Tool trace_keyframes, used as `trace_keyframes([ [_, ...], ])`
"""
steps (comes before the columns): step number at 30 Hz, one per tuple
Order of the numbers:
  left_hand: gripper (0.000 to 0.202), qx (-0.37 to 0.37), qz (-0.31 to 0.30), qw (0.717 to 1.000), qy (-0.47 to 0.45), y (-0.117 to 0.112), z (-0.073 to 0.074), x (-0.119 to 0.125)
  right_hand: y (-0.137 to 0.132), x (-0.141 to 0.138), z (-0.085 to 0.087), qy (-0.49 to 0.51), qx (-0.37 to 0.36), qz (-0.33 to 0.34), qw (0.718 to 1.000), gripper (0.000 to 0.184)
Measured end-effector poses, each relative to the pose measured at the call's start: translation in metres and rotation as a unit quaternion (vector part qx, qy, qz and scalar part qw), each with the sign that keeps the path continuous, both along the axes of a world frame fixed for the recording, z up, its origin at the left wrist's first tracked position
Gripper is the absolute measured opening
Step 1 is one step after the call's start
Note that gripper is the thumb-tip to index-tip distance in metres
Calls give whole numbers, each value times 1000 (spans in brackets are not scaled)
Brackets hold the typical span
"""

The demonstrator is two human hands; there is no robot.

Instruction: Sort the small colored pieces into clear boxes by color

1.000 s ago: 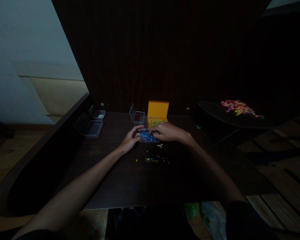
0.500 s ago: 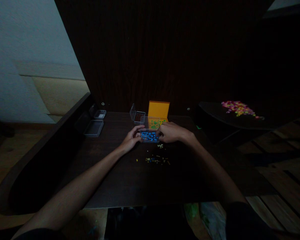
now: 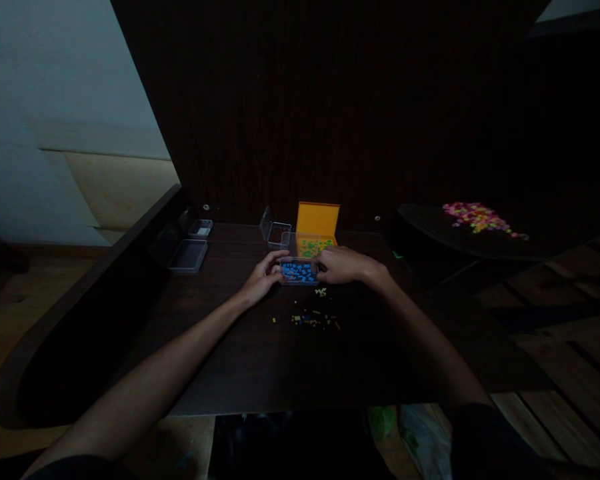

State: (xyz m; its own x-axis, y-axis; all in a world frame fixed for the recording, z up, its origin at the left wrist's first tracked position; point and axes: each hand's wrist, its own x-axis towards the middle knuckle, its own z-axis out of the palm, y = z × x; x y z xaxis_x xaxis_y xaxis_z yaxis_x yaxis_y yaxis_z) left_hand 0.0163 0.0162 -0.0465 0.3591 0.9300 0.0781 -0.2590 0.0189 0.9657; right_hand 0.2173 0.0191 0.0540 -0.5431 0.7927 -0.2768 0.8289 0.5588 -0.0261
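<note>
A clear plastic box (image 3: 300,283) with its lid raised holds many small blue pieces (image 3: 300,271). Around its left end, my left hand (image 3: 265,275) grips the wall between thumb and fingers. My right hand (image 3: 341,265) is at the right end of the box, its fingers curled and bent down at the rim; whatever its fingertips pinch, if anything, is hidden. Just below the box lies a little heap of pale pieces (image 3: 321,292). Nearer to me are scattered yellow, pale and blue pieces (image 3: 310,320) on the dark table (image 3: 260,373).
Behind the blue pieces' box stands an open yellow box (image 3: 318,219) with green pieces. A small clear box (image 3: 279,233) with brown pieces is beside it. Two open clear boxes, one a shallow tray (image 3: 189,257), lie at left. Colourful pieces (image 3: 477,217) are heaped on a right-hand ledge.
Hardly anything differs. My right hand has shifted very slightly at the box's right end; my left hand keeps its hold on the box.
</note>
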Motion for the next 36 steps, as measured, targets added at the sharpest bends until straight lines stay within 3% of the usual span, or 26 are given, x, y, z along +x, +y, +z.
trace_keyframes([
  [9,55,1,9,1000,7,-1,0,0,2,4,3,25,-1,6,1000,23],
  [16,57,10,7,1000,9,2,-3,-1,-12,0,13,84,-22,70,994,22],
  [21,57,13,7,1000,17,1,-3,-1,-26,-19,2,64,-101,163,979,17],
  [24,57,8,6,1000,16,0,-1,-1,-30,-27,-5,37,-129,180,974,17],
  [36,57,1,3,1000,15,2,-4,-1,-40,-12,-17,22,-91,172,981,16],
])
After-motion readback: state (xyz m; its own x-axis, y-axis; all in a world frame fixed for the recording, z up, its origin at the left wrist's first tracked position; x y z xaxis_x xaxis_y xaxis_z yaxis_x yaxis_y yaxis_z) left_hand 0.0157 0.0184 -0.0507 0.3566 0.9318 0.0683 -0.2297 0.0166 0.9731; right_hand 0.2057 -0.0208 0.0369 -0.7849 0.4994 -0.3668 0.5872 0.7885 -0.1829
